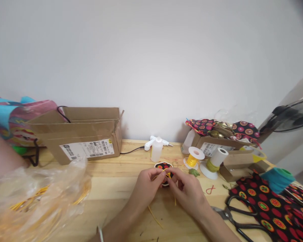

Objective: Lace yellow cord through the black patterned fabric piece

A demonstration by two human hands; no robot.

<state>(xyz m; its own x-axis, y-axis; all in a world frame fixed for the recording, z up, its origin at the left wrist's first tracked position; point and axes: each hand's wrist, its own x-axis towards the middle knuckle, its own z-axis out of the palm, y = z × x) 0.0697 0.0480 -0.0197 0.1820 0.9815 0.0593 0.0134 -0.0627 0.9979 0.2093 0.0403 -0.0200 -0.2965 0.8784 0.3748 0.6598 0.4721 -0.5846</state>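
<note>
My left hand [148, 181] and my right hand [185, 186] meet at the middle of the table, thumbs and forefingers pinched on a thin yellow cord [155, 216]. One end of the cord trails down below the left hand, and a shorter end hangs near the right. Just behind the fingertips lies a small patterned fabric piece [164, 165], black with red and orange motifs and a pale edge. My fingers cover its middle, so I cannot tell whether the cord is fixed to it.
Black-handled scissors [228, 213] lie right beside patterned fabric [275, 208]. Behind stand a white bottle [157, 150], a yellow cord spool [192, 160] and a green cord spool [212, 165]. A cardboard box [86, 134] and a plastic bag of yellow cords [40, 201] are left.
</note>
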